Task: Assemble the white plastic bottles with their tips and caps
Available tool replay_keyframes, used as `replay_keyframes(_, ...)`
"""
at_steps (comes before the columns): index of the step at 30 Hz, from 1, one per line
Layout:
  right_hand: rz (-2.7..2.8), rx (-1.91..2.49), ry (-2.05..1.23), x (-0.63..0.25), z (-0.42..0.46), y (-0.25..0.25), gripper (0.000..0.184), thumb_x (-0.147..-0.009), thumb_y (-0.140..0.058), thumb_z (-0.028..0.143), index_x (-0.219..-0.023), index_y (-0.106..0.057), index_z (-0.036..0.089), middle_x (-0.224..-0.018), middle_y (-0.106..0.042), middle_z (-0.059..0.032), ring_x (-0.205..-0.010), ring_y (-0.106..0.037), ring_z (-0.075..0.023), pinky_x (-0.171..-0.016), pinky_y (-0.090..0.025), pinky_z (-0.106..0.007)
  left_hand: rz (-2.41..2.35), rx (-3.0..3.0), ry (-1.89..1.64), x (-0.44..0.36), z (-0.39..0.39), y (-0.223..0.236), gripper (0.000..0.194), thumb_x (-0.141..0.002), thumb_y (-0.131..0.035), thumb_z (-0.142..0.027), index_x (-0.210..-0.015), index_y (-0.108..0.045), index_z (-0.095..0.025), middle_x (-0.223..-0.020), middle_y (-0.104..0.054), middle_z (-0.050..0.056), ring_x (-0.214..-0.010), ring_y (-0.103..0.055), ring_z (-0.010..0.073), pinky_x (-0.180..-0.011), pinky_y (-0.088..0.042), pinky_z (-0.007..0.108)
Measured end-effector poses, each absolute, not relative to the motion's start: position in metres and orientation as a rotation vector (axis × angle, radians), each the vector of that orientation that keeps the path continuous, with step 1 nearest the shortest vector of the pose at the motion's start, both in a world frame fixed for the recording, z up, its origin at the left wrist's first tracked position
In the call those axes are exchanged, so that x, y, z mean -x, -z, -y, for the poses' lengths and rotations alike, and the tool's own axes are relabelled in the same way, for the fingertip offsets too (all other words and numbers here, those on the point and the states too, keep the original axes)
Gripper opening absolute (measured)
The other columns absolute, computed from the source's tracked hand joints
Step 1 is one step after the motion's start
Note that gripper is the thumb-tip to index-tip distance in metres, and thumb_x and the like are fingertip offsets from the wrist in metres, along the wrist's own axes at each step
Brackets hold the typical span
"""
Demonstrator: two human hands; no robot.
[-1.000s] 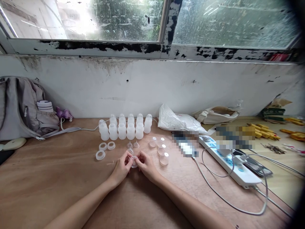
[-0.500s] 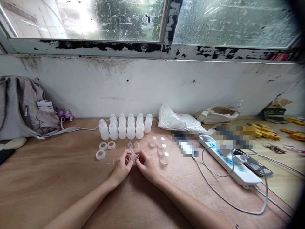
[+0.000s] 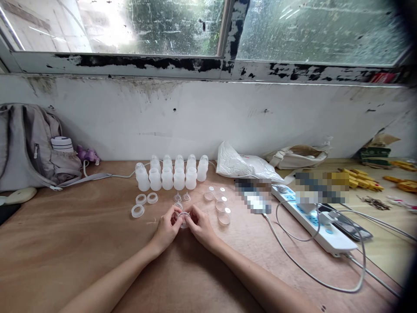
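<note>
Head cam: L hand (image 3: 167, 229) & R hand (image 3: 201, 226) fingertips pinched shut on clear ring (image 3: 183, 216); above table (image 3: 65, 243).

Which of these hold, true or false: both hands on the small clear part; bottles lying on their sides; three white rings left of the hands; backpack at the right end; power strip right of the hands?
1. Both hands, left hand and right hand, hold the small clear part. True.
2. The white bottles lie on their sides. False: they stand upright in rows.
3. Three white rings lie left of the hands. True.
4. The backpack is at the right end. False: far left.
5. The power strip lies right of the hands. True.
</note>
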State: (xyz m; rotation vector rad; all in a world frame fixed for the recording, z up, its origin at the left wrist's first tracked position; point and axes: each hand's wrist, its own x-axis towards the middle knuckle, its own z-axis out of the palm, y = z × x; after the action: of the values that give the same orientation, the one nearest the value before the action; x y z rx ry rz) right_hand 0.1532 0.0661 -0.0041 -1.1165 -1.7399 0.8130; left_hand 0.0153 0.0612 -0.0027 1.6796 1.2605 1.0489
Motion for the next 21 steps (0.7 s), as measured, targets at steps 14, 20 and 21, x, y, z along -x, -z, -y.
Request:
replay_keyframes(14, 1.783, 1.077, -0.815, -0.1535, -0.0647, 0.0060, 0.011, -0.075, -0.043, 0.015, -0.080, -0.052, 0.017, -0.058, -0.049, 0.0030, -0.051, -0.042, -0.0089, -0.048, -0.032, -0.020, -1.340, -1.740, -1.063, -0.0155, -0.0620, 0.0058, 0.008, -0.074, -0.048, -0.025, -0.079, -0.045, -0.019, -0.059, -0.050, -0.005, -0.051, -0.046, 0.0092, -0.049, -0.034, 0.018)
replay_keyframes(20, 1.815, 1.103, -0.741, -0.1501, -0.0652, 0.0123, 0.010, -0.071, -0.043, 0.010, -0.074, -0.050, 0.017, -0.058, -0.047, 0.0034, -0.051, -0.042, -0.0090, -0.048, -0.031, -0.020, -1.363, -1.793, -1.028, -0.0152, -0.0622, 0.0064, 0.005, -0.074, -0.047, -0.022, -0.076, -0.044, -0.020, -0.056, -0.047, -0.006, -0.050, -0.044, 0.0091, -0.049, -0.032, 0.019)
replay_keyframes(21, 1.803, 1.104, -0.744, -0.1503, -0.0651, 0.0117, 0.010, -0.071, -0.043, 0.011, -0.074, -0.050, 0.017, -0.058, -0.047, 0.0036, -0.050, -0.042, -0.0089, -0.048, -0.031, -0.020, -1.352, -1.783, -1.031, -0.0151, -0.0624, 0.0064, 0.005, -0.074, -0.047, -0.023, -0.077, -0.045, -0.020, -0.058, -0.048, -0.006, -0.051, -0.046, 0.0094, -0.050, -0.033, 0.019)
